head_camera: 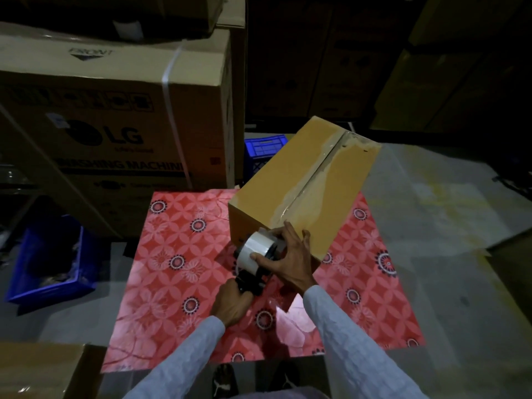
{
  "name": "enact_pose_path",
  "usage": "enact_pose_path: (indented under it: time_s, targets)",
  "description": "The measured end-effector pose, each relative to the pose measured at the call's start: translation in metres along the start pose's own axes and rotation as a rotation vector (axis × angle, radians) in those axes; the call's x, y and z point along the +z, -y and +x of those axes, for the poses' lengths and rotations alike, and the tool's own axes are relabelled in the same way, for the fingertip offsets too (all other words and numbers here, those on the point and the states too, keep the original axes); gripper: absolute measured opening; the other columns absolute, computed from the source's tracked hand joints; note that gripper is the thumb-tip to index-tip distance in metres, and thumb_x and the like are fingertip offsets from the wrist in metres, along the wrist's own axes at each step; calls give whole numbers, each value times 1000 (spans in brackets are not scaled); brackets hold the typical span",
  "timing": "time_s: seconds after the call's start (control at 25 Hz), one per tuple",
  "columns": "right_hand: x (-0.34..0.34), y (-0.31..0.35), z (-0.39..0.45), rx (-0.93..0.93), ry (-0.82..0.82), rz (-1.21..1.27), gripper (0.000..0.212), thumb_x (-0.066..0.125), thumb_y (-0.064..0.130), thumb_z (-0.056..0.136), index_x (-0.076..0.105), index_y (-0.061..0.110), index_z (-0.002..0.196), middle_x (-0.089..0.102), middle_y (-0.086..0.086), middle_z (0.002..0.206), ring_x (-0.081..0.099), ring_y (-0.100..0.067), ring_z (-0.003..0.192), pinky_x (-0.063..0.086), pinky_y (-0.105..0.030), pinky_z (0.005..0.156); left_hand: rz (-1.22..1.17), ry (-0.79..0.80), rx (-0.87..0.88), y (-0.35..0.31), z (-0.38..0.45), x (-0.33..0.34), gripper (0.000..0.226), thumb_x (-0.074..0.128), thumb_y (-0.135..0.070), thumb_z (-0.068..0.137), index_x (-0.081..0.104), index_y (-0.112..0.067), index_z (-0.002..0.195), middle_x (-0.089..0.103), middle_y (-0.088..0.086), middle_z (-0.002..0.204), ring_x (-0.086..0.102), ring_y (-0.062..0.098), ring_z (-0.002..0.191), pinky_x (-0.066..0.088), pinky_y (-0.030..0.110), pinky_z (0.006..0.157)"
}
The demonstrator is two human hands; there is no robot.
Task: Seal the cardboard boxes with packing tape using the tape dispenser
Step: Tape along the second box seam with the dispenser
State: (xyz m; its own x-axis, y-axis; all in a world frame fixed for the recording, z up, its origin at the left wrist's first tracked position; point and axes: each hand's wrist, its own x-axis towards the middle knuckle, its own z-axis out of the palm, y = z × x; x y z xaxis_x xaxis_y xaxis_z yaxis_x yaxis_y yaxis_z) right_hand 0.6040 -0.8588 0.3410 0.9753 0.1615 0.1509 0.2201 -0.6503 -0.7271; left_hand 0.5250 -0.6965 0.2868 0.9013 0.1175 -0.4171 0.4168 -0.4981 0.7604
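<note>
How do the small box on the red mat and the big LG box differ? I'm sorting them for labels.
The small box is plain, sealed with clear tape along its top seam; the LG box is printed and bound with a white strap. The small box lies on the red mat; the far larger LG box stands behind it. Both are brown cardboard.

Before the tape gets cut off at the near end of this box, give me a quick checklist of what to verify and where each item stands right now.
1. Left hand has a firm grip on the tape dispenser handle: ok.
2. Right hand steadies the tape roll: ok.
3. Tape covers the top seam of the cardboard box: ok, a clear strip runs along it.
4. Tape carried over the near edge onto the end face: cannot tell, hands hide it.
5. Box rests steady on the red patterned mat: ok.
6. Cutting blade against the tape: cannot tell.
</note>
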Motion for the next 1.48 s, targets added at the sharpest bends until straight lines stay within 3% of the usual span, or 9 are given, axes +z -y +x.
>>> enact_pose_path:
  time_s: [0.16, 0.36, 0.56, 0.68, 1.04, 1.16, 1.24, 1.36, 1.48]
  targets:
    - [-1, 4, 6, 17, -11, 23, 66, 68, 84, 62, 53, 35, 103, 59, 17, 112, 53, -21, 134, 12, -60, 120, -20, -13, -23, -5, 12, 0, 33, 57, -48, 76, 65, -16, 78, 73, 6, 76, 63, 26, 66, 46, 37, 60]
    - [-2, 6, 2, -14, 26, -47, 88, 70, 93, 48, 52, 36, 114, 59, 16, 121, 46, -17, 142, 3, -60, 123, -21, 23, -57, -11, 13, -1, 29, 58, -48, 74, 64, -20, 68, 68, 3, 68, 58, 24, 60, 40, 33, 57]
    - [-1, 7, -1, 6, -53, -5, 90, 70, 82, 50, 63, 18, 113, 66, -5, 133, 49, -21, 142, 1, -51, 125, 73, 30, -69, -17, 22, 4, 31, 55, -44, 72, 68, -18, 81, 72, 6, 79, 67, 27, 69, 50, 39, 60]
    - [-2, 10, -3, 30, -55, -10, 88, 73, 79, 49, 66, 16, 110, 65, -10, 138, 47, -18, 143, 1, -50, 125, 94, 39, -88, -15, 24, 7, 30, 58, -46, 77, 69, -19, 84, 72, 5, 81, 67, 26, 70, 52, 41, 61]
    - [-3, 19, 4, 139, 36, -115, 98, 66, 90, 46, 68, 24, 118, 61, -5, 143, 54, -17, 136, 5, -50, 126, 104, 107, -104, -24, 22, -13, 36, 51, -48, 75, 68, -22, 94, 74, 11, 94, 69, 34, 80, 42, 29, 57]
    - [-10, 23, 5, 192, 38, -112, 96, 68, 92, 45, 68, 25, 114, 69, -4, 128, 59, -21, 117, 23, -55, 121, 62, 131, -154, -37, 13, -22, 30, 53, -45, 82, 67, -19, 83, 70, 8, 78, 58, 26, 54, 40, 25, 49]
    - [-16, 31, 4, 215, 41, -98, 95, 69, 88, 45, 70, 22, 113, 71, -4, 116, 53, -19, 102, 36, -55, 113, 42, 156, -170, -42, 8, -26, 29, 51, -42, 83, 65, -17, 82, 65, 9, 75, 49, 22, 49, 36, 25, 48]
    - [-24, 42, 2, 230, 15, -75, 85, 82, 78, 51, 72, 19, 112, 66, 1, 100, 48, -18, 94, 43, -54, 108, 5, 149, -181, -51, 1, -31, 32, 47, -42, 71, 65, -18, 82, 61, 9, 71, 43, 20, 47, 33, 25, 48]
    - [-26, 45, 1, 246, 17, -45, 83, 80, 79, 48, 73, 19, 106, 59, 5, 88, 45, -17, 89, 48, -54, 103, 32, 145, -175, -58, -2, -36, 19, 51, -34, 83, 59, -19, 74, 56, 4, 61, 41, 19, 44, 30, 20, 43]
